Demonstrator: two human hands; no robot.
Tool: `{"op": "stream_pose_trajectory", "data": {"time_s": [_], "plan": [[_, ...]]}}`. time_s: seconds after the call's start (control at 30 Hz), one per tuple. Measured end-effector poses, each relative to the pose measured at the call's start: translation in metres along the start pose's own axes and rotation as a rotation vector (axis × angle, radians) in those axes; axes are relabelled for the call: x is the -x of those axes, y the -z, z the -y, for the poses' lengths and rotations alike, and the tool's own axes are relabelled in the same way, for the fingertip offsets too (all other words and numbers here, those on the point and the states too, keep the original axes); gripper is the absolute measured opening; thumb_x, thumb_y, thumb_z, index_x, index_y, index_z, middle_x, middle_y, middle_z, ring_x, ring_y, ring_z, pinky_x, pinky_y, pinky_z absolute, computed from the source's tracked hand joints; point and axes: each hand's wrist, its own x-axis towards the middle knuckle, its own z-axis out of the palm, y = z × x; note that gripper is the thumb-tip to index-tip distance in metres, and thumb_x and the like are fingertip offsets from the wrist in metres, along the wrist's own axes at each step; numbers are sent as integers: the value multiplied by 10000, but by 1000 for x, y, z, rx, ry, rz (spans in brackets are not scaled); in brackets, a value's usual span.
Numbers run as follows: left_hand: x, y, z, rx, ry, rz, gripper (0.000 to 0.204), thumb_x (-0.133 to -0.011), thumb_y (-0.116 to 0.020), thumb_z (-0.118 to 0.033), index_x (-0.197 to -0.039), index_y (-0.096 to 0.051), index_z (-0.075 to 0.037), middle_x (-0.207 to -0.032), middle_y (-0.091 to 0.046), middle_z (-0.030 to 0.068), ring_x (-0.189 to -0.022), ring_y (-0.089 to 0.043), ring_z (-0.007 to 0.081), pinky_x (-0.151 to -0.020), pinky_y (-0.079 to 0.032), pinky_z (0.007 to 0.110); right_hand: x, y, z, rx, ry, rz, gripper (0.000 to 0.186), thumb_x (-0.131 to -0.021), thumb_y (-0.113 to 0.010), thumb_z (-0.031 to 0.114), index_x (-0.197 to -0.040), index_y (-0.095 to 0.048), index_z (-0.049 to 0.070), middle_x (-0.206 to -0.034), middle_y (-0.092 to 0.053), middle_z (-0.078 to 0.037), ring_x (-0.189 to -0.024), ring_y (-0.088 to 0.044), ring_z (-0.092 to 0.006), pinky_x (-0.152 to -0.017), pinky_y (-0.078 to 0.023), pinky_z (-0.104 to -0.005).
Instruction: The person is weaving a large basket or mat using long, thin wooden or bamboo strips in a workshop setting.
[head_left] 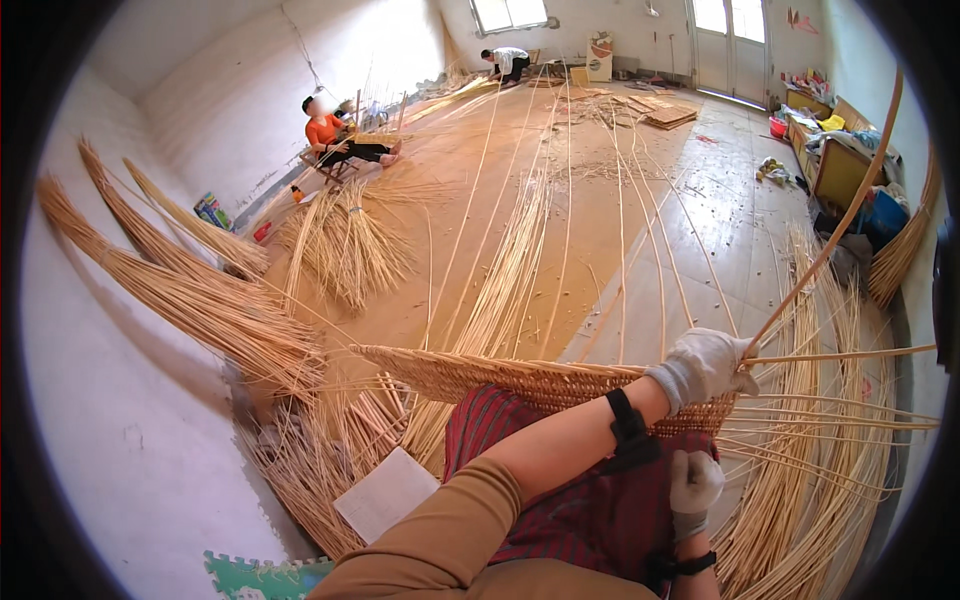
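A woven wicker panel (560,385) lies across my lap over a dark red striped cloth (580,500), with long pale rods fanning out from its far and right edges. My left hand (705,365), in a whitish glove, reaches across to the panel's right end. Its fingers are closed at the rim, around the base of a thick brown wicker rod (825,245) that rises to the upper right. Just below the panel's right end is my right hand (695,485), also gloved. Its fingers are curled in, and what they hold, if anything, is hidden.
Bundles of rods lean on the left wall (200,280) and lie at the right (800,440). A pale square board (387,495) is at my left. Two people, one seated in orange (322,130) and one bending (508,62), are farther off. Cluttered cabinets (845,170) line the right wall.
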Motion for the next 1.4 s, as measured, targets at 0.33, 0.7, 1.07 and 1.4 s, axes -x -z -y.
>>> {"op": "stream_pose_trajectory", "data": {"time_s": [0.33,0.7,1.07,1.4], "plan": [[0,-2,2,10,-7,-9,420,-827,-796,-495,-1006,-637,-150,-829,-703,105,-810,-681,344,-720,-522,440,0,0,2,-12,-10,-4,276,-887,-752,135,-700,-562,63,-606,-509,-107,-539,-517,-306,-524,-391,-410],[1,-3,3,24,-17,-25,418,-827,-794,-490,-1009,-645,-145,-844,-709,105,-823,-681,345,-737,-522,431,1,2,2,-24,-19,8,266,-892,-747,137,-710,-569,61,-620,-522,-114,-552,-524,-317,-532,-392,-423],[3,1,0,26,19,3,448,-793,-815,-492,-1040,-671,-147,-860,-718,111,-843,-693,336,-748,-519,447,3,2,-1,-20,-12,6,252,-878,-753,134,-717,-575,57,-627,-530,-115,-564,-539,-323,-535,-401,-421],[5,0,0,98,20,-34,425,-788,-809,-455,-1041,-683,-137,-884,-730,137,-842,-709,356,-725,-543,450,-6,13,12,-13,11,60,257,-883,-742,123,-700,-573,60,-644,-546,-122,-585,-536,-336,-561,-421,-410]]}}
